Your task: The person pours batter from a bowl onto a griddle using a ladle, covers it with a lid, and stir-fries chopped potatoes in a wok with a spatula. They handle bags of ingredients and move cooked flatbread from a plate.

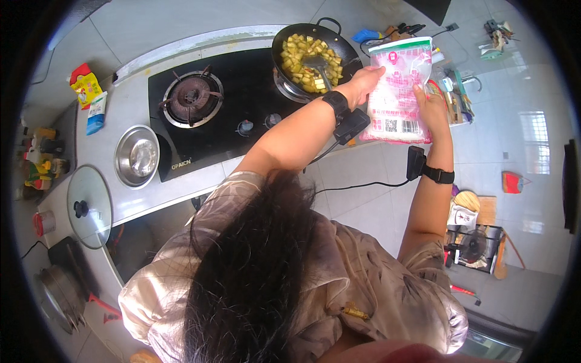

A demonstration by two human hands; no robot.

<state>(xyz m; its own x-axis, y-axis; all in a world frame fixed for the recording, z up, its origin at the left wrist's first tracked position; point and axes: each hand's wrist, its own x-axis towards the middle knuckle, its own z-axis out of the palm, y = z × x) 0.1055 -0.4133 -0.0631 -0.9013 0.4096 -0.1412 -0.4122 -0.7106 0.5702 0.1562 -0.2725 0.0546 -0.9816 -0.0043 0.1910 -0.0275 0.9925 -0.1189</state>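
Both hands hold a clear and pink plastic bag of white contents, upright, with a green strip along its top. My left hand grips its left edge, close to the rim of a black wok. On its right edge is my right hand. Inside the wok lie cubed, yellow-green vegetable pieces, with the blade of a spatula resting among them. The wok sits on the right burner of a black glass gas cooktop. Its left burner is bare.
Left of the cooktop are a steel bowl, a glass lid, a yellow and red packet and a blue and white packet. Seasoning bottles stand far left. Wooden boards and a rack are at the right.
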